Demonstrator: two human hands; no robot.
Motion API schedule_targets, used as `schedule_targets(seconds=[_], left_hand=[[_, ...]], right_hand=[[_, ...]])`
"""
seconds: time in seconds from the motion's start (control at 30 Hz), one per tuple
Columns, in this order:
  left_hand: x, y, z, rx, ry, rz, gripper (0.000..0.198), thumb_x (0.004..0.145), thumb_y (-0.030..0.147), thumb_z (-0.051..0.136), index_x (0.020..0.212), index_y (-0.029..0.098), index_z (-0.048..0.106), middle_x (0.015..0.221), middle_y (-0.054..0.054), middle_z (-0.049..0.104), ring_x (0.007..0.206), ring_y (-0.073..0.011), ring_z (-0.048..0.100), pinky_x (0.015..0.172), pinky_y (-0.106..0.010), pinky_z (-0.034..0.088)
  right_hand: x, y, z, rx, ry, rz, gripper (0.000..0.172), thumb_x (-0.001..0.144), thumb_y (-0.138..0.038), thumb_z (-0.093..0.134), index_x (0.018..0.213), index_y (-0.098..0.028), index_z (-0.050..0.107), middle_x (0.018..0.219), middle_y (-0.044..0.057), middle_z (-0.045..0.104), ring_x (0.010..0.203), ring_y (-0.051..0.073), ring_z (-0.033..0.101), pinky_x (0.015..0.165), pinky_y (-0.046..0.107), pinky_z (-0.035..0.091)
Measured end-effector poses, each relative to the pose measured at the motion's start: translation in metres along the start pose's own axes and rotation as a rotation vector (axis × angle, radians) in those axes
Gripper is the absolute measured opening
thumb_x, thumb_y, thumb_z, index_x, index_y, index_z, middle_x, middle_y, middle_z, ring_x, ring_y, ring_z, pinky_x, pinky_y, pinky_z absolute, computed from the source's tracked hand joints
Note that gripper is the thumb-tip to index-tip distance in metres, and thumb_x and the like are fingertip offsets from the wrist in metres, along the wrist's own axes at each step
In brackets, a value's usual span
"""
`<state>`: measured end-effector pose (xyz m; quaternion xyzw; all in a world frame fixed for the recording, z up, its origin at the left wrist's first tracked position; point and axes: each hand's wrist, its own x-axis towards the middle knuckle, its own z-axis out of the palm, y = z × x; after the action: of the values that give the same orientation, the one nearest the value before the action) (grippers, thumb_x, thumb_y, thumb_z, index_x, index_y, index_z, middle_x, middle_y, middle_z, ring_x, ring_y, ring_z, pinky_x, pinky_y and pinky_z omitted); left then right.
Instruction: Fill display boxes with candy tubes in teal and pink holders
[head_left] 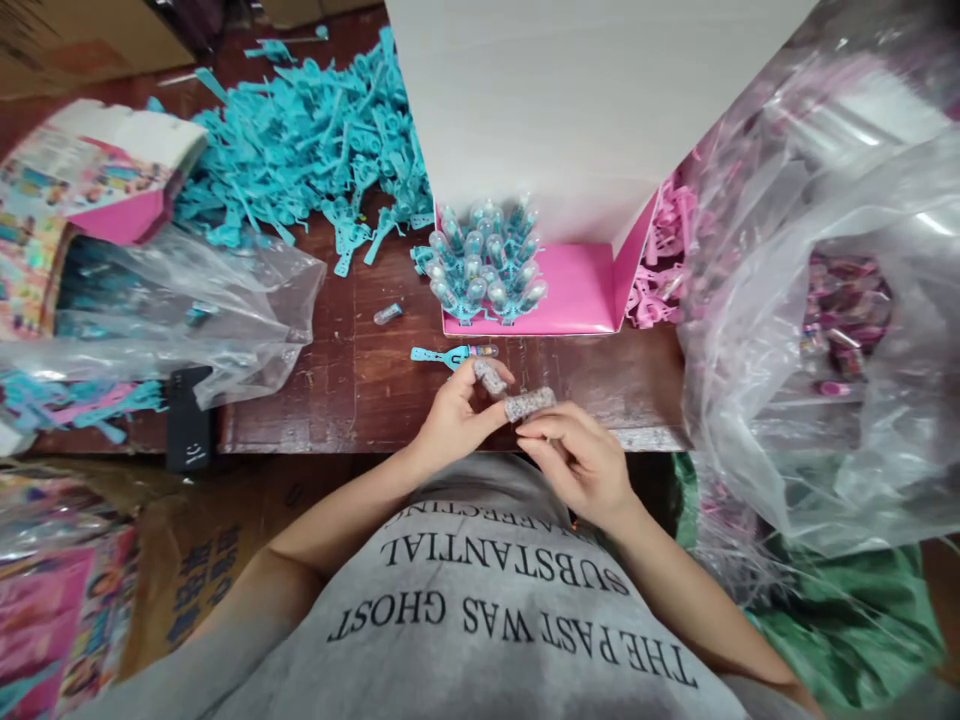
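Note:
My left hand (461, 415) is just above the table's front edge, thumb stretched to the right and apart from the bent index finger. Grey speckled wraps (531, 404) cover its thumb and index finger. My right hand (583, 458) is close beside that thumb, its fingertips pinched together; whatever may be between them is too small to make out. Just beyond my left fingers lies a blue plastic clip (442, 356) with a small clear capsule at its right end. A loose clear capsule (388, 314) rests farther back on the table.
A pink-and-white display box (581, 290) with its tall lid raised holds several blue clips with capsules (487, 260). Blue clips (300, 140) are heaped behind left, pink clips (671, 225) behind right. Plastic bags (262, 290) flank the table (337, 390); a black phone (187, 420) sits at its left edge.

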<state>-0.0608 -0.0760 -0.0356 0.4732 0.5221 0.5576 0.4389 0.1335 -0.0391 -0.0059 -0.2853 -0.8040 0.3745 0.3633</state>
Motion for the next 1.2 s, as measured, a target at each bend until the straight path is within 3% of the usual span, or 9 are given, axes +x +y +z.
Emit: schedule_targets(seconds=[0.1,0.2,0.27,0.37,0.53,0.73,0.8,1.0,1.2], left_hand=[[-0.004,0.0,-0.012,-0.08,-0.082,-0.028,0.043,0.083,0.03,0.087,0.113,0.023,0.058,0.11,-0.002,0.06,0.076,-0.0089,0.056,0.07,-0.024,0.05],[-0.009,0.001,-0.019,-0.051,-0.211,-0.083,0.053,0.079,0.025,0.09,0.119,0.025,0.056,0.108,-0.001,0.056,0.077,-0.0088,0.054,0.067,-0.022,0.047],[-0.011,0.002,-0.022,0.0,-0.274,-0.105,0.058,0.077,0.024,0.091,0.122,0.026,0.056,0.111,-0.002,0.055,0.078,-0.0092,0.052,0.064,-0.021,0.045],[-0.012,0.005,-0.024,0.039,-0.324,-0.11,0.059,0.075,0.024,0.092,0.124,0.026,0.059,0.123,-0.005,0.054,0.079,-0.0092,0.051,0.065,-0.022,0.045],[-0.019,0.008,-0.021,-0.044,-0.447,-0.121,0.061,0.077,0.027,0.092,0.129,0.028,0.061,0.124,-0.007,0.056,0.081,-0.0114,0.054,0.069,-0.025,0.052],[-0.025,0.011,-0.011,-0.132,-0.509,0.023,0.057,0.089,0.032,0.083,0.141,0.027,0.059,0.134,-0.014,0.06,0.101,-0.0208,0.067,0.086,-0.037,0.062],[-0.024,0.013,-0.01,-0.036,-0.42,0.133,0.043,0.095,0.029,0.076,0.137,0.027,0.063,0.135,-0.014,0.062,0.106,-0.0212,0.068,0.088,-0.036,0.061],[-0.02,0.011,-0.009,0.414,0.172,0.342,0.012,0.095,0.015,0.072,0.103,0.021,0.067,0.095,-0.002,0.068,0.089,-0.0148,0.065,0.083,-0.029,0.054],[-0.022,-0.003,-0.009,0.756,0.212,0.502,0.013,0.089,0.011,0.063,0.092,0.022,0.057,0.08,0.001,0.061,0.072,-0.0152,0.058,0.068,-0.029,0.048]], right_hand=[[-0.003,0.01,-0.009,0.202,-0.008,0.186,0.014,0.103,-0.027,0.064,0.113,-0.026,0.075,0.098,0.002,0.075,0.078,0.013,0.07,0.066,0.026,0.057],[0.0,0.02,-0.012,0.358,-0.24,0.319,0.021,0.105,-0.031,0.061,0.114,-0.024,0.078,0.098,0.003,0.078,0.079,0.011,0.072,0.07,0.024,0.058],[0.006,0.024,-0.012,0.436,-0.434,0.337,0.021,0.104,-0.032,0.062,0.109,-0.022,0.08,0.097,0.003,0.081,0.082,0.012,0.074,0.073,0.024,0.059],[0.015,0.024,-0.015,0.455,-0.57,0.252,0.018,0.103,-0.028,0.063,0.106,-0.02,0.08,0.094,0.002,0.081,0.082,0.011,0.074,0.075,0.023,0.059],[0.021,0.009,-0.021,0.364,-0.608,0.06,0.012,0.099,-0.022,0.066,0.09,-0.021,0.073,0.079,-0.002,0.073,0.067,0.008,0.064,0.063,0.021,0.05],[0.011,0.003,-0.01,0.438,-0.534,0.149,0.019,0.101,-0.026,0.063,0.083,-0.021,0.065,0.07,-0.006,0.062,0.059,0.007,0.051,0.054,0.019,0.042],[0.01,0.005,-0.009,0.44,-0.467,0.184,0.02,0.102,-0.031,0.064,0.085,-0.021,0.066,0.073,-0.004,0.065,0.063,0.008,0.056,0.057,0.02,0.046],[0.009,-0.001,-0.004,-0.078,0.06,0.153,0.009,0.102,-0.028,0.066,0.106,-0.023,0.073,0.093,0.003,0.077,0.077,0.014,0.07,0.068,0.028,0.056],[0.007,-0.014,0.018,-0.515,0.017,-0.144,0.015,0.106,-0.023,0.062,0.112,-0.023,0.075,0.101,0.002,0.083,0.087,0.017,0.076,0.075,0.031,0.058]])
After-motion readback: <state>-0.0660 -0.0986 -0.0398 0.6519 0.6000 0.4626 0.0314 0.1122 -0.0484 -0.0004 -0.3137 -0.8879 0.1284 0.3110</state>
